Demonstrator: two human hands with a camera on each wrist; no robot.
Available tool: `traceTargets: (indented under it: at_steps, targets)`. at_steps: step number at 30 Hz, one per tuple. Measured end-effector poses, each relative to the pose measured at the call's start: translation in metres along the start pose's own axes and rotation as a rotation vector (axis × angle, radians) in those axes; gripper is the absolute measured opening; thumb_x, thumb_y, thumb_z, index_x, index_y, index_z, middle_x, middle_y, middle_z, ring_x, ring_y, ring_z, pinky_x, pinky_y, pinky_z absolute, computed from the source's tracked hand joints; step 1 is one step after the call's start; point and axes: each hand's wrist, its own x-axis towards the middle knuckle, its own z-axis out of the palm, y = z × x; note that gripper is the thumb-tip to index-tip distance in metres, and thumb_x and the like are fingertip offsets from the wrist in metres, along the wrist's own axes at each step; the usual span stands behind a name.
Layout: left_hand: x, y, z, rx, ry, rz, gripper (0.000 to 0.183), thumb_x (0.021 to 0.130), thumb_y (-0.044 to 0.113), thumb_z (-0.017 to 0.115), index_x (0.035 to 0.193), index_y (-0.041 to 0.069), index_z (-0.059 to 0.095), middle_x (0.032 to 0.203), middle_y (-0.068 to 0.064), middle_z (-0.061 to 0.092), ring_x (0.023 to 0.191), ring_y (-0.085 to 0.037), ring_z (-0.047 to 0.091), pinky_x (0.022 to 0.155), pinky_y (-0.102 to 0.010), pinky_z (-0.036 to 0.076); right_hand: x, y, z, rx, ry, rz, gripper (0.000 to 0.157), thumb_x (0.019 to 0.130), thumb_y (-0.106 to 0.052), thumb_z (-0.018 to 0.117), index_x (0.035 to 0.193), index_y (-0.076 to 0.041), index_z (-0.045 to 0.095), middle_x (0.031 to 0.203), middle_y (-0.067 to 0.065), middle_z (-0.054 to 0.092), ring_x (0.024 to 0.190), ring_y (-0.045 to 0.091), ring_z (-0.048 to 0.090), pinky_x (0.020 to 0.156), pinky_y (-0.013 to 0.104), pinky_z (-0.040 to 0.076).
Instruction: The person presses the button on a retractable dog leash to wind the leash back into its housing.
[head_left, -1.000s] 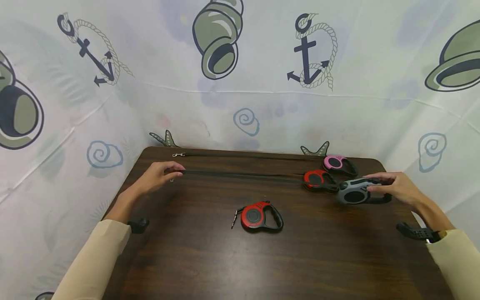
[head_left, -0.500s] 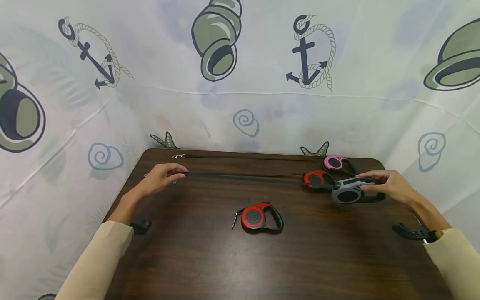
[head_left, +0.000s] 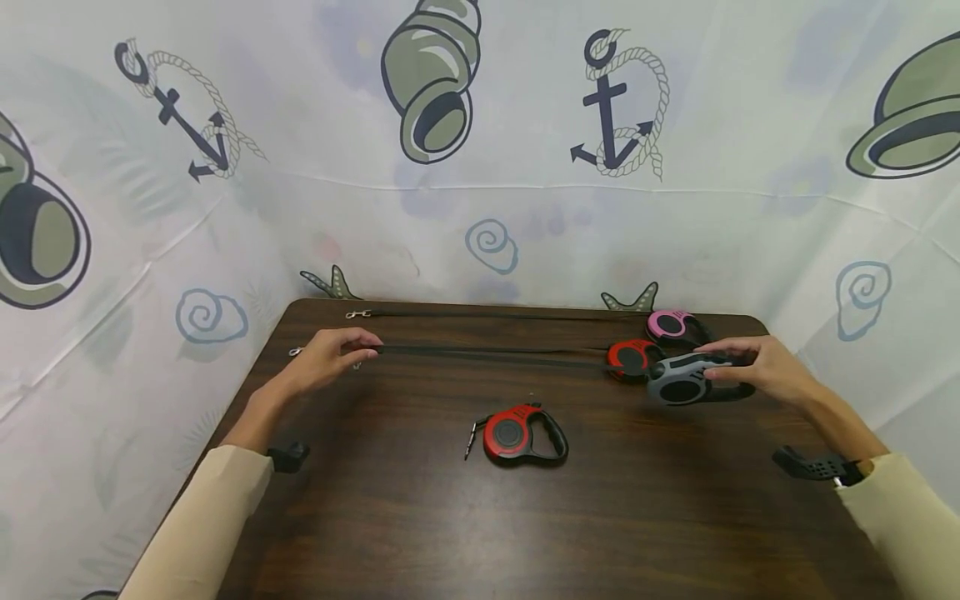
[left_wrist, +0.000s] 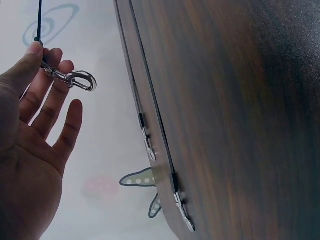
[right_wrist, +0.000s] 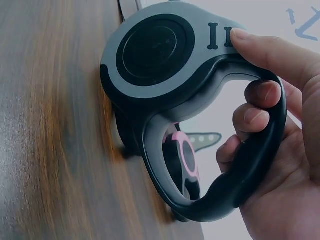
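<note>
My right hand (head_left: pixel 757 364) grips the black handle of a grey retractable dog leash (right_wrist: pixel 150 55), fingers through the loop and thumb on the grey casing. Its black strap (head_left: pixel 487 358) stretches left across the table to my left hand (head_left: pixel 326 362). There the thumb and fingers pinch the strap's end, just behind a metal snap hook (left_wrist: pixel 82 80). The grey leash is held above the table and partly overlaps a red leash (head_left: pixel 628 358) lying behind it. Nearer the front, another red leash (head_left: pixel 517 435) lies with its strap wound in and its hook at the left.
A pink leash (head_left: pixel 670 325) lies at the back right, its strap drawn out left along the table's back edge to a snap hook (head_left: pixel 357 314). Another snap hook (left_wrist: pixel 184 212) ends the rear red leash's strap. A printed curtain (head_left: pixel 480 200) hangs behind the brown table (head_left: pixel 450 525).
My right hand has moved left with the grey leash, now overlapping the rear red one. My left hand has shifted slightly right with the strap's end, so the drawn-out strap is shorter.
</note>
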Motion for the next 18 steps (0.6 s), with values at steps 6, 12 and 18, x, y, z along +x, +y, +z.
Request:
traceTargets:
  at_steps: [6,12,18]
  targets:
    - [0.0,0.002,0.001,-0.015,-0.002,0.006,0.018,0.097,0.003,0.075,0.115,0.002,0.076,0.105,-0.008,0.077,0.09,-0.017,0.068,0.08,-0.028,0.057,0.001,-0.007,0.004,0.01,0.0,0.011,0.039,0.093,-0.014,0.083,0.129,-0.003,0.074,0.085,0.001,0.062,0.07,0.017,0.053,0.056,0.032,0.041]
    - [0.001,0.005,0.002,-0.031,-0.02,-0.01,0.018,0.098,0.006,0.075,0.116,0.005,0.076,0.104,-0.005,0.077,0.089,-0.018,0.067,0.076,-0.03,0.056,0.003,-0.016,0.008,0.002,0.003,0.005,0.039,0.092,-0.016,0.084,0.128,-0.003,0.074,0.082,0.002,0.063,0.069,0.016,0.053,0.056,0.032,0.04]
    - [0.003,0.007,0.005,-0.042,-0.028,-0.021,0.017,0.099,0.007,0.074,0.116,0.006,0.076,0.104,-0.004,0.077,0.09,-0.018,0.067,0.075,-0.026,0.054,0.006,-0.023,0.013,0.002,0.005,-0.015,0.04,0.091,-0.016,0.085,0.128,-0.004,0.075,0.082,0.001,0.069,0.068,0.013,0.055,0.056,0.03,0.042]
